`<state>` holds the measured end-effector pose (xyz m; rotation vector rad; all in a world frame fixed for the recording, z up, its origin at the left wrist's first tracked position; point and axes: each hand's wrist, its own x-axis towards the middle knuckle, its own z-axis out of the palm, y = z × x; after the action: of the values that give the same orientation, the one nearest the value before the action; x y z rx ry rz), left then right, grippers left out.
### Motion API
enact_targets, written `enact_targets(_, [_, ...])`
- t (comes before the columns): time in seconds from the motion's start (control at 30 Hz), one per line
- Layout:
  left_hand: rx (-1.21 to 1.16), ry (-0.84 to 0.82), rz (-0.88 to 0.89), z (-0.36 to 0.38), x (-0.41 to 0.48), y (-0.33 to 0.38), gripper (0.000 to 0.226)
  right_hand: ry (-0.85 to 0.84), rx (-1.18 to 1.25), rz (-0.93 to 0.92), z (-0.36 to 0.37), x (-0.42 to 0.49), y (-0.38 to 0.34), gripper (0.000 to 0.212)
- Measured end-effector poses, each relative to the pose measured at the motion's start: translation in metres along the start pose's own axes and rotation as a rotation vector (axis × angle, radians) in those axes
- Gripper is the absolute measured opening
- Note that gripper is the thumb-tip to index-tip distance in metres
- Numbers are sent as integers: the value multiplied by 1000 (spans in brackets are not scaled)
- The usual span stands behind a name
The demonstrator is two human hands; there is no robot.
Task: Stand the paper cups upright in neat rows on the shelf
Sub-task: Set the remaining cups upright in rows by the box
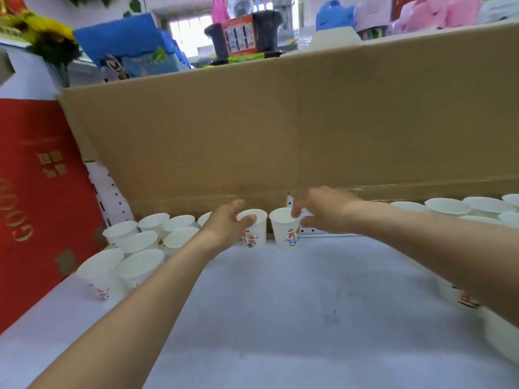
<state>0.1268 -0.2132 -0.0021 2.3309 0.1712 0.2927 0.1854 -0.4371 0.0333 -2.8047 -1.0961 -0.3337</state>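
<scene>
Now, two cups in play at the back of the shelf (309, 318), side by side and just short of touching: the left cup (256, 234) and the right cup (283, 234), both mouth-up with their printed sides facing us. The left hand (224, 224) has its thumb across the near rim and its fingers curled round the far side, so that one is gripped. The right hand (325, 211) pinches its cup at the rim, one finger dipped inside and the thumb outside. The right cup leans a touch; the left looks upright. Whether either base is down on the shelf, I can't tell from here. Out to the left, a cluster of upright cups (140, 242) sits in loose rows, and off to the right more cups (449, 206) line the back, with another partly hidden under the right forearm. Between those groups the shelf has a wide gap, and that's where this pair is going in, I'd say: the placing step, mid-task, with the middle not yet filled. Behind it all stands a wall of cardboard (280, 122), and a red box (36, 206) closes off the left end. Next up, by my reading: set both bases flat, level that leaning cup, line the pair with the neighbours on the left, then let go gently, since light paper cups tip at a nudge.
</scene>
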Motion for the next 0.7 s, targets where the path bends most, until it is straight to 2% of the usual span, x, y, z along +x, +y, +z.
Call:
enact_targets(0.1, [87, -52, -8, 5, 20, -7, 64, 34, -80, -49, 16, 22, 0, 16])
enact_targets(0.27, [189, -2, 52, 10, 26, -6, 50, 84, -166, -105, 24, 28, 4, 14])
enact_targets(0.37, [185, -14, 119, 17, 22, 3, 40, 48, -199, -87, 16, 14, 20, 11])
enact_targets(0.47, [227, -5, 189, 33, 22, 22, 38, 3, -243, -41, 5, -7, 45, 12])
enact_targets(0.7, [257, -32, 281, 84, 37, 61, 53, -74, -279, 52, -14, -37, 88, 11])
